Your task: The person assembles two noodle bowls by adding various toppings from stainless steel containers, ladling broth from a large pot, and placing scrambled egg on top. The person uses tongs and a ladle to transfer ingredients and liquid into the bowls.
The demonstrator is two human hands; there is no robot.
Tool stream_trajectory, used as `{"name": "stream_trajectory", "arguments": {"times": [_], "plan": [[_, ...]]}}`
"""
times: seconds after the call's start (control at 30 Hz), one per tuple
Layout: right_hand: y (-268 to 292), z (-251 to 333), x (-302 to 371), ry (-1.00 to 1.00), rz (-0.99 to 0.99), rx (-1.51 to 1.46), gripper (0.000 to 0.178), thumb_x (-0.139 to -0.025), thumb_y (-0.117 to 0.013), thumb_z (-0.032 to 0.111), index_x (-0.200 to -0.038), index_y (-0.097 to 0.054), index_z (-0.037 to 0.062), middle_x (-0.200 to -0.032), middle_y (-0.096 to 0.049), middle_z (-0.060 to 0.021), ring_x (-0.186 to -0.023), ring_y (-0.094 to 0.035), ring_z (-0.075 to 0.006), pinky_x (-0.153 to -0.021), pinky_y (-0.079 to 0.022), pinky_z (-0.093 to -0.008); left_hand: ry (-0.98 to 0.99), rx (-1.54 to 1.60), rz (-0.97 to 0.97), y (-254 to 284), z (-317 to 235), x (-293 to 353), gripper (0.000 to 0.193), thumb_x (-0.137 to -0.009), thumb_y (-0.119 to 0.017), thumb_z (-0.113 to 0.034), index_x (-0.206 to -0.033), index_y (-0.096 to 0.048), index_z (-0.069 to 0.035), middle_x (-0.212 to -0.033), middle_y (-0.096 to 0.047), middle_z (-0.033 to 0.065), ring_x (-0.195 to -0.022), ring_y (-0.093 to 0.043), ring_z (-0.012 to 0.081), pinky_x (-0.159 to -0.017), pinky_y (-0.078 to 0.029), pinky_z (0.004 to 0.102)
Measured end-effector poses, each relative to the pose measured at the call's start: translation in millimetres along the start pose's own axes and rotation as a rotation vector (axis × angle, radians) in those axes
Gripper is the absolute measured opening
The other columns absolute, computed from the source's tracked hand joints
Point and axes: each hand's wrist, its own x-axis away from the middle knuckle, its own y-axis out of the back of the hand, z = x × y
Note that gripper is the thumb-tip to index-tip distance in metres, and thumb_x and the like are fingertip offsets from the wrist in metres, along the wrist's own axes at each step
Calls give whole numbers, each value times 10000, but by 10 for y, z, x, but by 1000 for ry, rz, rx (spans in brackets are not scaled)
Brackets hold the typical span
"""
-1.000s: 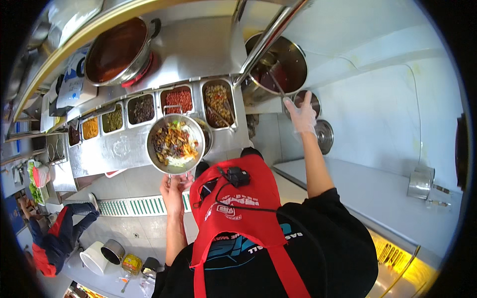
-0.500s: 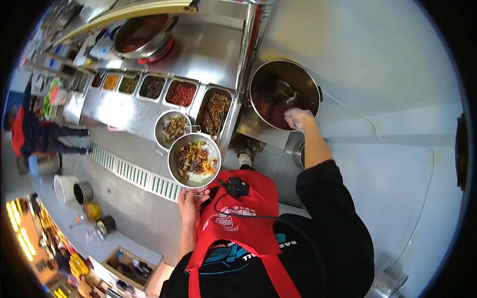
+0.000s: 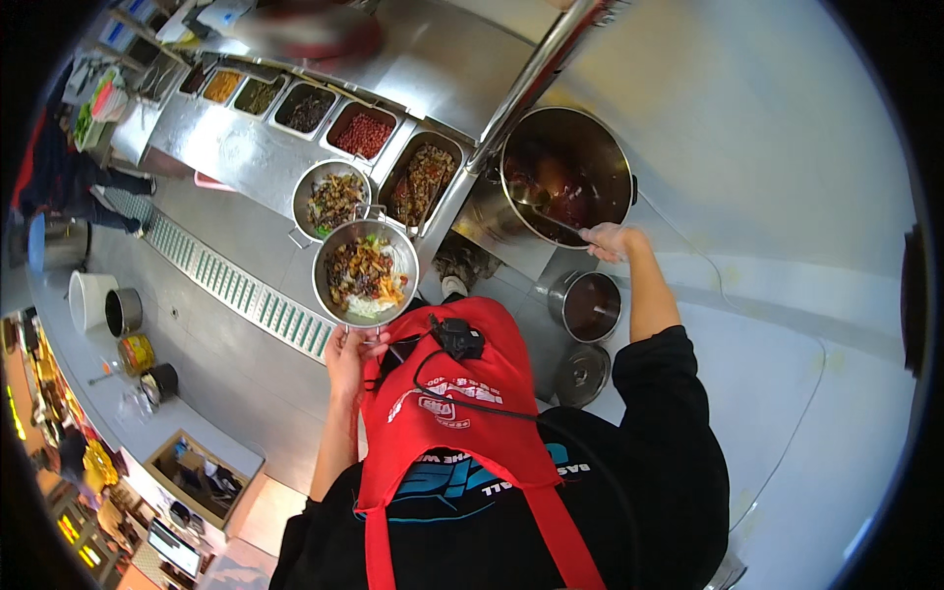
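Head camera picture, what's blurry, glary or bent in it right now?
Head view, top edge: the reddish shape is smeared; head view, upper left: glare whitens patches of the steel counter; head view, lower left: the pale counter curves with fisheye distortion, and the picture's corners go black; head view, centre: the bowl in the left hand looks fairly sharp.

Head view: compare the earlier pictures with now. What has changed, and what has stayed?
The right hand, its fingers spread a second ago, now grips the ladle; the ladle's scoop has moved to the left side of the large pot. The left hand still holds the steel bowl.
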Motion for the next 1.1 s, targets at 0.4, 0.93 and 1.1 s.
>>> {"name": "stream_trajectory", "arguments": {"times": [0.4,0.93,1.1], "plan": [[867,-176,-213,-370,155,5,350,-1059,-479,343,-905,-604,54,-660,-564,-40,-487,-471,-170,-449,-408,-364,-55,91,-130,-515,416,168,200,-1055,-483,-95,-1130,-563,72,-1088,-730,235,-953,-768,304,-811,-647,361],[826,225,-298,36,-612,668,225,-785,-716,58,-998,-785,35,-1160,-730,-225,-1071,-724,-385,-866,-597,-453,-88,238,-282,-1769,1135,345,245,-1078,-507,-159,-1166,-569,62,-1105,-729,217,-983,-760,293,-835,-639,361],[913,368,-700,73,-386,734,312,-697,-753,66,-1005,-799,43,-1130,-721,-260,-1088,-722,-390,-894,-591,-442,-138,236,-265,-1924,1212,435,238,-1081,-497,-153,-1170,-566,57,-1102,-723,203,-973,-760,294,-819,-639,363]]}}
